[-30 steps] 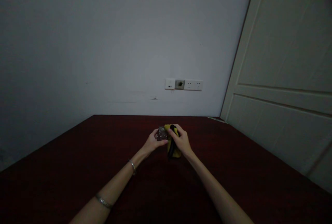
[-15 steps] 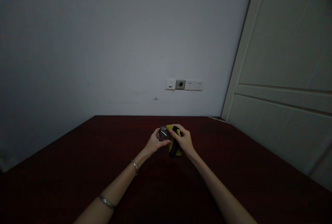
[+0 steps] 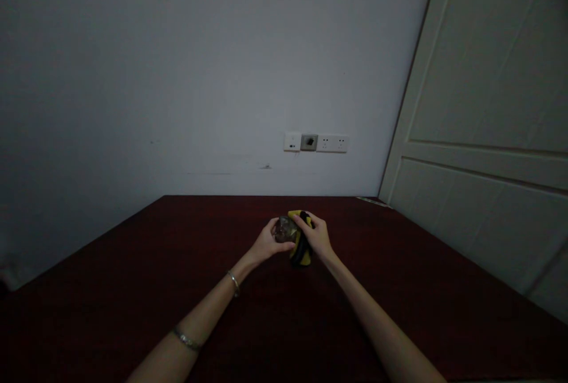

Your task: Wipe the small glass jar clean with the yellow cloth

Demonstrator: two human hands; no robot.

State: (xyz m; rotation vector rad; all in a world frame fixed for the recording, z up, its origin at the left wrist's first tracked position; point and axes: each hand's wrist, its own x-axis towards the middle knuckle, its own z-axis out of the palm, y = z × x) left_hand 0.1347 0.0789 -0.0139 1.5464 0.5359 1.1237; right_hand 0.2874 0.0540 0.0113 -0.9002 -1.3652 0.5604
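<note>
My left hand (image 3: 267, 242) is closed around a small clear, glassy object (image 3: 285, 229), its thumb along the near side. What kind of object it is cannot be made out in the dim light. My right hand (image 3: 318, 236) grips a yellow and black cloth (image 3: 302, 251) and presses it against the right side of the clear object. Part of the cloth hangs down below the fingers. Both hands meet above the middle of the dark red table.
The dark red table (image 3: 186, 235) reaches back to a pale wall (image 3: 213, 75). Wall sockets (image 3: 332, 144) and switches sit low on it. A panelled cream door (image 3: 483, 134) stands along the right side. A thin flat strip (image 3: 374, 202) lies at the far right table edge.
The clear object has turned in my left hand and shifted slightly right. My right hand, with the cloth, has moved a little and stays against it.
</note>
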